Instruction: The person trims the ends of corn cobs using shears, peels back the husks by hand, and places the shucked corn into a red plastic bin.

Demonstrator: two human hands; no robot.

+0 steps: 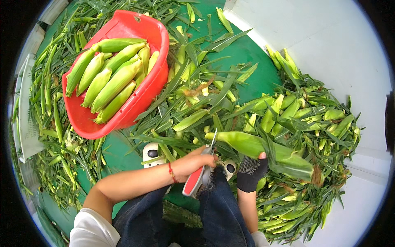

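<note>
My left hand (196, 163), bare with a red string bracelet, grips a pair of shears (193, 182) with red and grey handles. Their blades rise to the narrow stem end of a green-husked ear of corn (247, 144); whether they touch it I cannot tell. My right hand (252, 173), in a black fingerless glove with pale dots, holds that ear from below. Brown silk hangs at the ear's far right end. A loose leaf partly covers its middle.
A red plastic basin (123, 119) at upper left holds several trimmed ears (117, 85). Unsorted-looking corn (296, 123) is heaped at right against a white panel (308, 31). Cut leaves (191, 102) litter the green floor (257, 72). A white plastic crate (29, 120) stands far left.
</note>
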